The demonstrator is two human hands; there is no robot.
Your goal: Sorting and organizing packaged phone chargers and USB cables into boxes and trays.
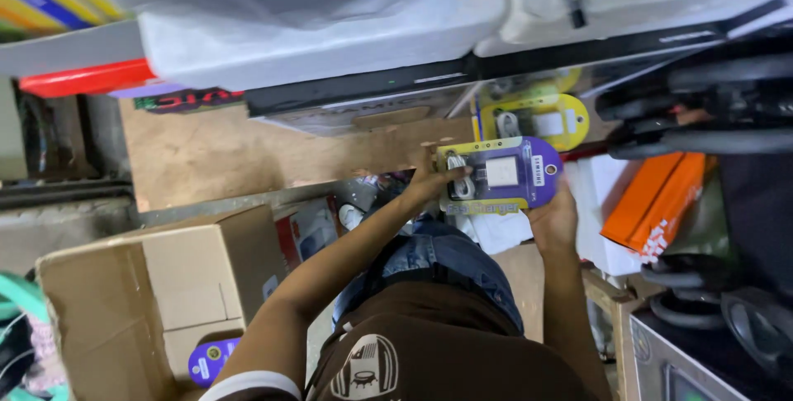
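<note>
Head view: purple blister-pack charger (500,176) held in front of chest, near yellow pack (535,120). Left hand (429,182) fingers pinch left edge, right hand (555,219) cups lower right corner. Judged light, stiff card, slick plastic; grip by edges

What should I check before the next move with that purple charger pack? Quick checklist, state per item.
1. Left hand grips the purple charger pack at its left edge: ok.
2. Right hand supports the pack from below right: ok.
3. Pack face fully in view: ok.
4. Yellow pack right behind it, touching or apart: cannot tell.
5. Open cardboard box at lower left holds another purple pack: ok.
6. Orange box clear of the right hand: ok.
</note>
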